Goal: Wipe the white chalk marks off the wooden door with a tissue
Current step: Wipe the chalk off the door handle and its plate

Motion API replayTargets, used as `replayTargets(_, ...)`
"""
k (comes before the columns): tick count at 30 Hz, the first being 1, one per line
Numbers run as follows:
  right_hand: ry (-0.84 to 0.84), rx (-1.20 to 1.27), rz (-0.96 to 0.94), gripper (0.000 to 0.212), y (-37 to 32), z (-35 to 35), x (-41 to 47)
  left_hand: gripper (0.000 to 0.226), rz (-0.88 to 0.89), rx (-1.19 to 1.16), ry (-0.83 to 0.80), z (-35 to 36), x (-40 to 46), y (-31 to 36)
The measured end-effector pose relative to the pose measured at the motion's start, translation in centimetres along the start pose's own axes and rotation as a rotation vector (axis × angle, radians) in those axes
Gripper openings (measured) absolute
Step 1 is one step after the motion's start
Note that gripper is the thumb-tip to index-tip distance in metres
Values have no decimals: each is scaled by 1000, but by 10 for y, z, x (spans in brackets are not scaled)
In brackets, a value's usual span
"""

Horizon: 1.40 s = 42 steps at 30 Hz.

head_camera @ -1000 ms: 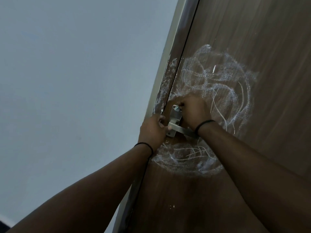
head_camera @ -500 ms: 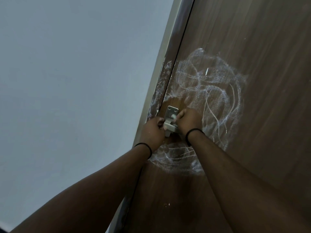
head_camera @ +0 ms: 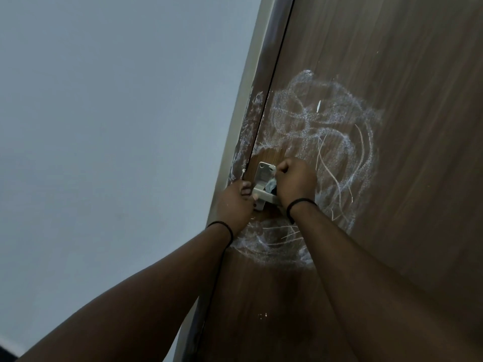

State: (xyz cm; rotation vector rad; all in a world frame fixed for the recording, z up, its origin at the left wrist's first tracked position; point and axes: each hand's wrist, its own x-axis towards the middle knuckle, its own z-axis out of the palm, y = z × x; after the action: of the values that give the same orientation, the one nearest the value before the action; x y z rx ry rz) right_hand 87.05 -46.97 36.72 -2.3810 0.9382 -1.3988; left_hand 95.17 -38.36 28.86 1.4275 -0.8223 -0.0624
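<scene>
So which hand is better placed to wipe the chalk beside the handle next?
Right. The right hand already grips the tissue, next to the chalk. The left hand holds the handle.

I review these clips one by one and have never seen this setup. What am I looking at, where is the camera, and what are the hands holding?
There is no robot here: a person wears one camera on the head, looking along both forearms. In front is a wooden door smeared with white chalk marks, with more chalk on the door frame. The left hand holds the end of the metal door handle. The right hand has its grip closed round a crumpled tissue, pressed against the handle plate.
</scene>
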Motion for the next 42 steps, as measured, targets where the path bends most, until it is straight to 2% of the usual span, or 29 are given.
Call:
replayTargets(4,-256,-74,69,17,3,-7,-1,38,-20,53,-5,-2,1,-1)
replayTargets(5,-263,-29,80,17,1,-13,2,39,-26,73,-3,-3,2,-1)
replayTargets(7,-139,65,8,19,-7,-24,5,35,-6,98,46,-5,-1,1)
replayTargets(9,-84,126,-97,18,-21,-30,2,28,150,136,146,-7,-6,8)
replayTargets(11,-176,204,-139,19,-35,-29,-2,33,350,193,182,-9,-7,18)
replayTargets(13,-256,301,-76,21,-43,-25,-2,34,424,226,180,-11,-4,27)
replayTargets(16,-335,528,114,19,-47,-26,-1,21,398,200,247,-16,2,33)
replayTargets(19,-403,613,166,15,-42,-25,2,23,349,110,254,-16,10,32)
replayTargets(21,-374,493,116,13,-33,-23,6,25,321,106,214,-12,16,28)
replayTargets(24,-235,191,-26,16,-15,-24,15,19,259,128,254,-4,28,21)
replayTargets(28,-141,190,-28,20,10,-34,11,3,187,98,283,4,35,16)
replayTargets(37,-129,218,-81,18,31,-27,-3,15,186,140,374,29,-15,-56)
replayTargets(42,-100,238,-92,17,31,-29,-8,14,216,123,408,27,4,-40)
